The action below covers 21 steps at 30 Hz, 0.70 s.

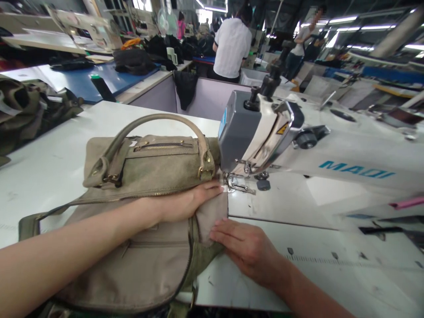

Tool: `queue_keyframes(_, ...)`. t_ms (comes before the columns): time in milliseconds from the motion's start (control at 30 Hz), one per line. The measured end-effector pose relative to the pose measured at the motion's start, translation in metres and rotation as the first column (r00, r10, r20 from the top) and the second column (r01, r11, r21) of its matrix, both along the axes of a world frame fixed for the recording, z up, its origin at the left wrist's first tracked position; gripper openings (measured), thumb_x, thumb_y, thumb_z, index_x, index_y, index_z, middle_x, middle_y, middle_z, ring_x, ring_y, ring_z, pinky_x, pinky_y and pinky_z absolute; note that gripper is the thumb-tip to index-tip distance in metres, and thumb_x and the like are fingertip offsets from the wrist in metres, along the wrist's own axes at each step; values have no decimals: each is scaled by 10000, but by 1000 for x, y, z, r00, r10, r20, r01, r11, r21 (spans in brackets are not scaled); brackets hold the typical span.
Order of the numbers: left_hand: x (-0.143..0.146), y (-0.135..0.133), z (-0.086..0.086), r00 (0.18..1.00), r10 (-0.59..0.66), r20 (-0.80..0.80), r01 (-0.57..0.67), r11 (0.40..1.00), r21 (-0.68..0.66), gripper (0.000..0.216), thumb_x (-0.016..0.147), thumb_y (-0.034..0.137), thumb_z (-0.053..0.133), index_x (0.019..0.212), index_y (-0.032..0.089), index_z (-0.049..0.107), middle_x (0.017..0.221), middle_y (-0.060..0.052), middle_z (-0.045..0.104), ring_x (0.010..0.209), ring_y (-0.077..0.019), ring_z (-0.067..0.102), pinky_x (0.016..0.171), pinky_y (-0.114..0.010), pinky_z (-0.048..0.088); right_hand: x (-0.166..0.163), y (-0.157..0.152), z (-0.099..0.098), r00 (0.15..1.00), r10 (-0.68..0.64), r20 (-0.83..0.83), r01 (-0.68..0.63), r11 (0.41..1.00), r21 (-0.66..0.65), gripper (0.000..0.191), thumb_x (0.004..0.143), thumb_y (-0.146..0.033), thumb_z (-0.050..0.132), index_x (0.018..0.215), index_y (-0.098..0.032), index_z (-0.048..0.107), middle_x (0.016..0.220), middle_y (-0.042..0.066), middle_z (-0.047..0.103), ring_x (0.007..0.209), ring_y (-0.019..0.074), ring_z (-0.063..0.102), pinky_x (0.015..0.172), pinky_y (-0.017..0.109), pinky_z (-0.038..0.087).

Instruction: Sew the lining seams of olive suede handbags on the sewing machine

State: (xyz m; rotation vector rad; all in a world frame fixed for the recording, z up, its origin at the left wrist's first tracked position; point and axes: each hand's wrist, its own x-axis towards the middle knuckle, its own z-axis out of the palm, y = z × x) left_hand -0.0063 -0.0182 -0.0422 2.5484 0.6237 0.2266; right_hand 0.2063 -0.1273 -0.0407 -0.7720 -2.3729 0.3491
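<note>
An olive-green handbag (165, 165) lies opened out on the white sewing table, its carry handle arching up at the back. Its beige lining (142, 274) faces up, with a brass zip running round the edge. My left hand (185, 201) rests flat on the bag, fingers stretched toward the presser foot (240, 185). Between my right thumb and fingers, my right hand (247, 247) grips the edge of the lining near the machine. The lining's edge reaches the needle area of the sewing machine (281, 137); the needle itself cannot be made out.
A pile of olive fabric pieces (29, 115) sits at the left. Behind it stands a thread cone (102, 88) beside a blue-topped table (73, 81). A black cloth (185, 88) hangs over a partition. A person in a white shirt (232, 46) stands further back.
</note>
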Motion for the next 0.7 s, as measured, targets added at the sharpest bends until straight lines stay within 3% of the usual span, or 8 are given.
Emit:
queue_keyframes(100,7,14,5,1000,1,27,0,1000,-12,478,946,92,316,1411,127,421,1509,-125,402,1409,-165,359,1192,-397,287,-1,3,-4,999,-33,-40,33,999,-12,300,969,-45,411,1117,-83,670,1104,133,711,1115,197,647,1032,329,502)
queue_keyframes(200,5,14,23,1000,25,-12,-26,1000,-10,408,990,157,321,1351,94,500,1443,-138,485,1355,-188,440,1167,-374,329,1,4,-8,995,-43,-88,39,998,-49,305,960,-47,423,1127,-98,673,1125,133,701,1146,208,627,1043,370,495)
queue_keyframes(267,-4,-4,36,996,43,-83,-42,999,19,416,1023,332,370,1346,119,523,1412,-134,521,1323,-226,481,1139,-390,362,2,3,-8,993,-37,-113,27,995,-95,308,944,-55,447,1142,-129,671,1122,123,695,1134,210,628,1043,399,494)
queue_keyframes(367,-28,-53,45,989,37,-142,-20,993,118,647,897,613,536,1368,170,517,1394,-127,543,1319,-288,482,1163,-468,291,-1,-4,-2,995,-34,-91,19,987,-161,299,906,-77,480,1115,-152,679,1086,121,677,1075,222,635,1008,411,515)
queue_keyframes(433,-44,-84,43,988,68,-135,-42,982,183,660,879,540,598,1423,197,452,1444,-113,497,1356,-284,440,1194,-480,196,-5,-10,4,999,-34,-40,27,986,-162,271,909,-89,469,1062,-141,686,1021,126,669,1019,233,635,964,406,538)
queue_keyframes(533,-56,-110,41,982,95,-166,-63,980,188,719,832,289,590,1495,227,321,1513,-82,414,1390,-259,396,1196,-476,165,-11,-19,13,997,-72,40,74,996,-46,291,961,-86,399,966,-113,688,892,131,680,910,244,647,865,386,582)
queue_keyframes(633,-57,-113,41,976,69,-206,-32,983,180,896,719,202,568,1535,204,197,1553,-89,342,1417,-280,351,1177,-539,176,-12,-27,17,987,-155,45,149,983,107,330,983,-80,363,964,-86,693,891,148,706,866,244,669,826,368,598)
queue_keyframes(700,-55,-107,40,973,83,-214,-36,977,212,885,704,137,525,1528,218,215,1561,-68,330,1422,-258,349,1169,-527,216,-11,-31,15,980,-198,4,195,969,152,310,979,-75,388,1013,-92,696,936,139,723,894,232,686,848,354,599)
